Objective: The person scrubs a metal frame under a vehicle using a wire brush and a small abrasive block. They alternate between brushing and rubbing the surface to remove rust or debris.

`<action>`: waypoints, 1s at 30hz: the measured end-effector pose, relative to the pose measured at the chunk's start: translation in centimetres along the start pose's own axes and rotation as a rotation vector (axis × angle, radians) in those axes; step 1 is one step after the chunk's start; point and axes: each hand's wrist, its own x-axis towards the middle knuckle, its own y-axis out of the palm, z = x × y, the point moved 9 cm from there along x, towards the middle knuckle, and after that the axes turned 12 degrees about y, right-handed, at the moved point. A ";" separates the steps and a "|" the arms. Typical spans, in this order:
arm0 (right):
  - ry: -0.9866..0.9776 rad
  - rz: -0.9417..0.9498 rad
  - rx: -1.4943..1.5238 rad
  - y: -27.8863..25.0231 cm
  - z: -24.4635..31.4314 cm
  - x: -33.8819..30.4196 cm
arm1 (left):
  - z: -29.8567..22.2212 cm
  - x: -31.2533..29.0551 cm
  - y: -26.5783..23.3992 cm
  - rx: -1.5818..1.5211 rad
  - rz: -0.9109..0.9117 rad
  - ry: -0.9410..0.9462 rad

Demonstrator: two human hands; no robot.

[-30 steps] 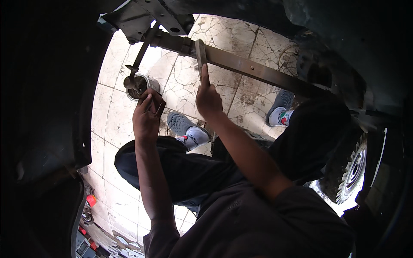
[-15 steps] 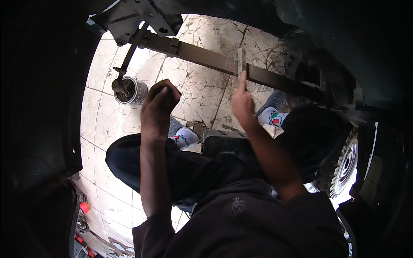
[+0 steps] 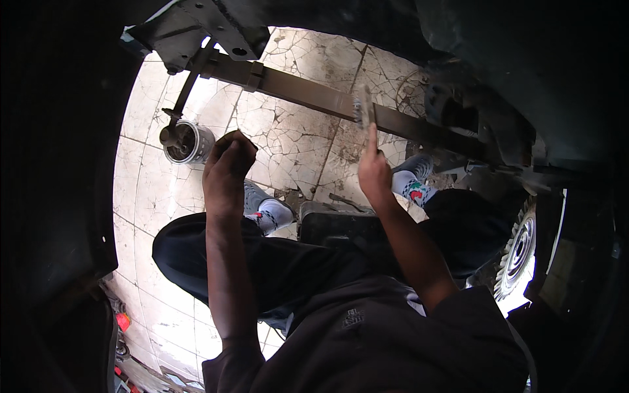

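Observation:
My right hand is closed round a wire brush, its index finger stretched along the handle. The bristles face left, and the brush lies across a long brown leaf spring that slants down to the right. Further left, my left hand is raised with its fingers curled inward. A dark edge shows at its fingertips; what it grips, if anything, cannot be made out. Beside that hand, a grey metal can stands on the floor under a dark link rod with a rounded end.
Dark vehicle bodywork surrounds me, with a bolted bracket at upper left. Between my legs sits a black box-like object. A toothed-edged wheel is at right. Cracked cream tiles cover the floor; a red item lies at lower left.
The whole view has shifted slightly. Relative to the leaf spring, the brush and my right hand have moved a little rightward and nearer. My left hand stays raised and curled.

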 end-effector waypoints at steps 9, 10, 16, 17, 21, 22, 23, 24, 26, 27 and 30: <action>-0.173 0.006 0.468 -1.8 -3.4 -5.4 | 4.0 0.5 1.8 0.128 -0.167 -0.110; -0.190 0.070 0.482 -1.1 -2.8 -5.2 | 4.7 0.9 1.8 0.130 -0.181 -0.130; -0.150 0.453 0.235 9.2 -6.0 -2.7 | 7.0 1.3 3.7 0.339 -0.149 -0.213; -0.119 0.478 0.169 10.6 -6.4 -2.6 | 7.6 1.4 3.6 0.335 -0.109 -0.206; -0.014 0.500 0.085 13.1 -8.0 -1.4 | 8.6 0.9 4.8 0.403 -0.021 -0.179; -0.024 0.453 0.109 13.1 -8.0 -1.0 | 9.2 1.1 4.9 0.396 0.002 -0.175; -0.081 0.366 0.041 13.0 -7.9 -0.9 | 9.9 1.2 4.9 0.374 0.028 -0.200; -0.136 0.277 -0.026 12.9 -7.7 -1.1 | 10.4 1.0 4.8 0.292 0.005 -0.205; -0.185 0.169 -0.123 12.2 -6.5 -1.6 | 10.8 0.5 5.6 0.131 -0.040 -0.218; -0.179 0.147 -0.156 12.0 -6.3 -1.6 | 10.9 0.5 6.0 0.154 -0.025 -0.224; -0.184 0.228 0.187 9.5 -3.2 -1.9 | 10.2 0.5 7.5 0.258 0.048 -0.233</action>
